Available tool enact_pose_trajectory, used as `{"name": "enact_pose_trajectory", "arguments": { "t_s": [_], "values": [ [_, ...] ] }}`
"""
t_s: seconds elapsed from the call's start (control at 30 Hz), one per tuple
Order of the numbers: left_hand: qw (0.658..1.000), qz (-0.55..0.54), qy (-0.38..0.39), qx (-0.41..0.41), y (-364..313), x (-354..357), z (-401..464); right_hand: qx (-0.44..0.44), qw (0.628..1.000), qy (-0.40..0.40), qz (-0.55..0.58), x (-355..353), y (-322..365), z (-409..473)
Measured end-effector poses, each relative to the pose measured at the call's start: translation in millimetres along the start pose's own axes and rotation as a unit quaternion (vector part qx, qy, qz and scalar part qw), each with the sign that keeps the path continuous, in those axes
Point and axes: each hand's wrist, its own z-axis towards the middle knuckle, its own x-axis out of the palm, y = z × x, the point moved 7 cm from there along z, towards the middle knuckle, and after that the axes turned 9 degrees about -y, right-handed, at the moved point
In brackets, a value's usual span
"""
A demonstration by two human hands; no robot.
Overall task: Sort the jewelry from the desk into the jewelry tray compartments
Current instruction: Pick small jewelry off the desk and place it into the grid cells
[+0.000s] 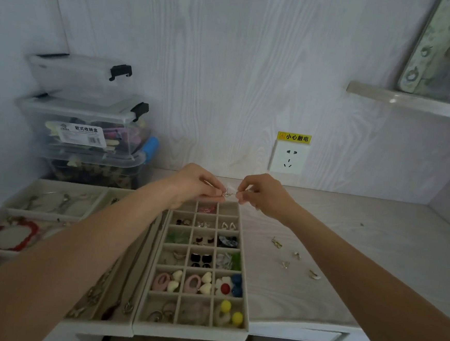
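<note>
Jewelry tray point(243, 252) sits at the table's front edge, three compartments across and seven deep by our count, most already filled. From the head view, our left hand point(198, 184) and right hand point(259, 193) both pinch a small wire earring point(228, 194) above the tray's far right corner. We judge this the placing step; next we must lower the piece into the empty top-right compartment. Four loose pieces point(295, 258) wait on the table point(373, 249) right of the tray.
</note>
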Motion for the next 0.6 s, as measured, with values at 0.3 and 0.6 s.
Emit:
{"name": "enact_pose_trajectory", "arguments": {
  "t_s": [0.3,0.6],
  "values": [
    [0.990,-0.112,0.029,-0.082,13.2,4.6,2.2,0.045,0.994,0.016,0.100,3.7,-5.8,-1.5],
    [0.992,-0.125,0.034,-0.012,5.8,3.0,-5.2,0.123,0.953,0.036,0.275,6.8,-9.4,-11.3]
  ]
}}
